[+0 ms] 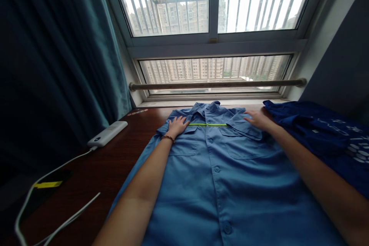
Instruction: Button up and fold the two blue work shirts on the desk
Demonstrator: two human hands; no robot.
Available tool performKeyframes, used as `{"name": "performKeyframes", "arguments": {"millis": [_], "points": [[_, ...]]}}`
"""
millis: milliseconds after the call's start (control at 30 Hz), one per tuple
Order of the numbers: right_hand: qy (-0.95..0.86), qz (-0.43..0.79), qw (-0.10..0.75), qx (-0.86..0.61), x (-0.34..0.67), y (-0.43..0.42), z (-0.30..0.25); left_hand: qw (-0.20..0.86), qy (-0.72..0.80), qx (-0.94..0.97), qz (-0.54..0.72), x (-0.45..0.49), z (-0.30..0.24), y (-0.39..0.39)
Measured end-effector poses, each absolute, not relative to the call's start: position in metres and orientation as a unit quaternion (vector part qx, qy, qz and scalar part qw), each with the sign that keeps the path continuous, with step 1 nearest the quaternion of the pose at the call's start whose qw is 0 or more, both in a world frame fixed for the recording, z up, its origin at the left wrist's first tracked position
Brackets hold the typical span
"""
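A blue button-front work shirt lies front side up with its collar toward the window. A yellow-green stripe crosses its chest above two flapped pockets. My left hand rests flat on the left chest area, fingers spread, with a beaded bracelet at the wrist. On the other side, my right hand is at the shirt's right shoulder, over a sleeve folded inward across the chest. Its fingers point left and stand apart, with no cloth visibly gripped.
A darker blue printed garment lies at the right. On the brown wooden surface at left are a white power bank, a white cable and a yellow strip. A curtain hangs at left; a metal rail crosses the window.
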State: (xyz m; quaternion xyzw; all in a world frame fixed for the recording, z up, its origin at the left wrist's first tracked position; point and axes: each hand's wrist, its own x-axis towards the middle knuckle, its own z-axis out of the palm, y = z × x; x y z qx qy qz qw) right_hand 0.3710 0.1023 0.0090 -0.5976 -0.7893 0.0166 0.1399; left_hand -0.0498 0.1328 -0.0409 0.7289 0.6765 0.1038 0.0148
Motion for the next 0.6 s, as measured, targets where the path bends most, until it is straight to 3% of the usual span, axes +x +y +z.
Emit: {"name": "performKeyframes", "arguments": {"millis": [200,600], "points": [[-0.682,0.063,0.036,-0.727,0.311,0.146,-0.033,0.01,0.708,0.7,0.095,-0.053,-0.04,0.133],[-0.666,0.036,0.072,-0.742,0.325,0.186,-0.046,0.029,0.74,0.667,0.078,-0.058,-0.046,0.148]]}}
